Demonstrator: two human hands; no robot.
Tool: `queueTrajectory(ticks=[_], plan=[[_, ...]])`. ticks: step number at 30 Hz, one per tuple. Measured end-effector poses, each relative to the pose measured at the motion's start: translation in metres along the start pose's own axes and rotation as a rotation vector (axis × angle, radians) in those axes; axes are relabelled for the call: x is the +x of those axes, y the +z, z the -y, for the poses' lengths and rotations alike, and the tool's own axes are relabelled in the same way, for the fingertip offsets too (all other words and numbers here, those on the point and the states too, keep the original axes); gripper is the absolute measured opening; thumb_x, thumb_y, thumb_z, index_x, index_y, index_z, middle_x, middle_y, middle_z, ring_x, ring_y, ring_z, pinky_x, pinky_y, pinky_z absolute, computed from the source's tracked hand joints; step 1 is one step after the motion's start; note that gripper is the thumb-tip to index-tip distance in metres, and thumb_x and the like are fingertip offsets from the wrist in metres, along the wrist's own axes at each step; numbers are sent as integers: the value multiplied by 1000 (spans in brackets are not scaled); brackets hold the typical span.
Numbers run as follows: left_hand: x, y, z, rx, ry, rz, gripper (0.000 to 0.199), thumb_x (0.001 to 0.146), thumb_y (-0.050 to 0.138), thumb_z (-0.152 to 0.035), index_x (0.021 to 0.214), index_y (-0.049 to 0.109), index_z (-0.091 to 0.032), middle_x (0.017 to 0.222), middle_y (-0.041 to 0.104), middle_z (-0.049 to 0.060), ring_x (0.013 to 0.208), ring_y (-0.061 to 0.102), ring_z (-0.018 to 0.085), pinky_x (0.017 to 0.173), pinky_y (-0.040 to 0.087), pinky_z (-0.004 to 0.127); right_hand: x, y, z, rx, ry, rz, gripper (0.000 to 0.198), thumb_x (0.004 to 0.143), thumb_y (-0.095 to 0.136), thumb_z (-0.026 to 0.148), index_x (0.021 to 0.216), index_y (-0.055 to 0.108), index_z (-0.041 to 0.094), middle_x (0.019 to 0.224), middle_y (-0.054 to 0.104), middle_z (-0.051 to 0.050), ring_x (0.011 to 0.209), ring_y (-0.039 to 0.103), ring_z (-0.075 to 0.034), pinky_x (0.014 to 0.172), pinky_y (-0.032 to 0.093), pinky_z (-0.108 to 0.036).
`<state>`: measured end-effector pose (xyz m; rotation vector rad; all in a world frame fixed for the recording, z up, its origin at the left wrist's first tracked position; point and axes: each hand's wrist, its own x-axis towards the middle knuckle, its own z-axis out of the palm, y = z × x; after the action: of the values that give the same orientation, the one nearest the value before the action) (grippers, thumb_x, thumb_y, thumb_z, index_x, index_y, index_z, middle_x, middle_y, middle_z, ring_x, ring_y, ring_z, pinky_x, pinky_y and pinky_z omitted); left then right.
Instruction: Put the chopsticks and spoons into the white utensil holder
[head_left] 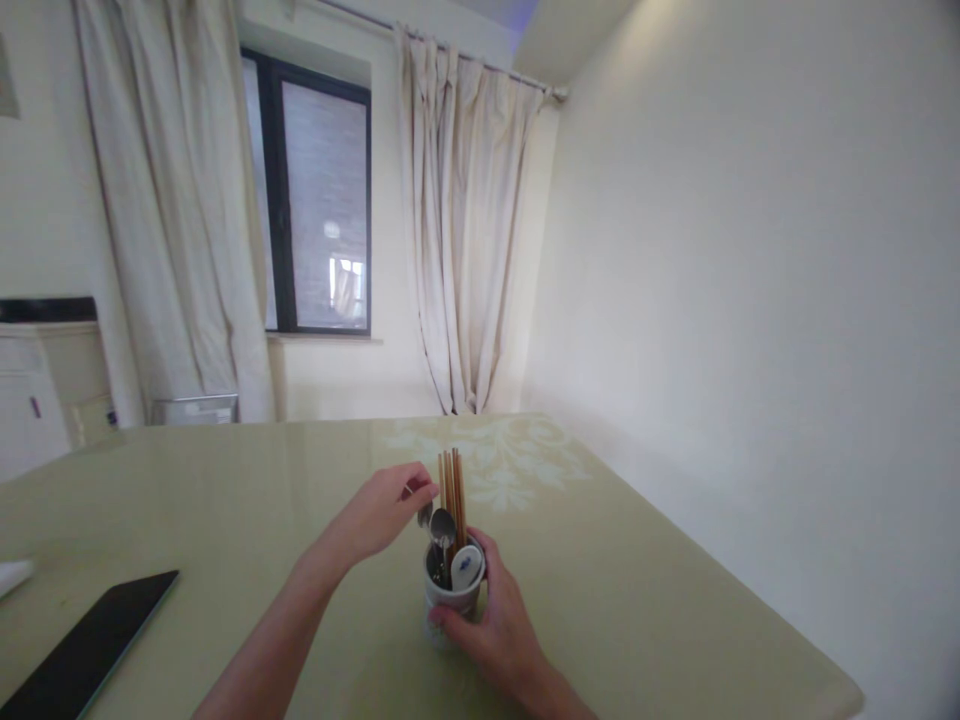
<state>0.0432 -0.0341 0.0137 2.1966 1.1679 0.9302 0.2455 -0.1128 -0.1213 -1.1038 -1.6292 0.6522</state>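
A pale, round utensil cup (452, 600) stands on the table. My right hand (504, 622) is wrapped around its right side, thumb across the front. In the cup are several wooden chopsticks (452, 490), a metal spoon (443, 527) with its bowl up, and a white ceramic spoon (467, 567) with a blue mark. My left hand (401, 495) is at the cup's upper left, fingers pinched at a second metal spoon (425, 514). The lower end of that spoon is hard to make out.
The light green table (645, 600) has a floral pattern towards its far end. A dark flat panel (94, 640) lies at the left, with a white object (15, 574) beyond it. A white wall (750, 250) runs along the right, and curtains (469, 220) hang behind.
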Motion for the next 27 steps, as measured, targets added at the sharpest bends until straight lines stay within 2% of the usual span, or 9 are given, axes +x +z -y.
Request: queueTrajectory(ticks=[2,4,7,8,11,14,20,24,27], plan=[[-2,2,1,-28,14,-90,32,94,54,-48,81,65,-21,79,73,4,76,67,22,71,47,31,1,1,1,-8,19,-14,84,72,85,33,146,48,19,134,70,-14,121,66,-33,108,50,-46],[-9,12,8,-71,-5,-237,34,96,52,-51,82,63,-22,78,71,2,74,65,21,70,46,30,3,1,3,-14,41,-37,81,71,85,29,143,50,19,131,71,-13,117,67,-33,105,51,-45],[-28,42,31,-67,-92,-462,41,100,44,-55,78,58,-23,66,59,-2,63,55,17,62,39,28,7,2,2,-18,42,-85,71,70,84,28,135,55,19,123,74,-12,111,69,-32,99,53,-44],[-35,55,42,-44,-127,-500,42,100,42,-55,77,56,-23,63,55,-3,61,52,17,61,37,28,9,1,2,-24,36,-102,68,71,84,29,132,57,18,121,74,-12,109,70,-32,97,54,-43],[-51,88,70,22,-180,-455,43,99,40,-55,71,50,-24,60,51,-4,59,49,16,62,34,28,15,-2,-3,-69,25,-153,58,75,82,34,125,59,17,116,75,-12,105,71,-31,94,55,-43],[-56,105,83,89,-186,-396,40,98,38,-53,70,45,-25,60,50,-4,58,48,17,62,32,28,21,-10,-10,-132,64,-219,55,77,80,40,122,59,17,115,76,-13,104,71,-32,93,55,-44],[-56,105,85,155,-181,-345,39,99,31,-53,71,39,-26,59,45,-3,57,43,17,63,26,30,36,-38,-26,-303,144,-360,52,78,76,47,119,59,19,112,77,-13,103,72,-33,90,54,-44],[-59,107,86,151,-200,-314,44,99,30,-57,70,42,-26,59,46,-2,57,43,17,63,26,31,53,-61,-37,-385,207,-405,52,80,73,52,118,60,19,109,77,-14,101,74,-35,83,54,-43],[-60,108,85,148,-195,-295,49,99,30,-61,66,41,-26,56,42,-3,55,40,16,61,24,31,66,-75,-48,-392,243,-434,54,81,72,52,121,60,18,110,77,-16,100,74,-36,82,54,-43]])
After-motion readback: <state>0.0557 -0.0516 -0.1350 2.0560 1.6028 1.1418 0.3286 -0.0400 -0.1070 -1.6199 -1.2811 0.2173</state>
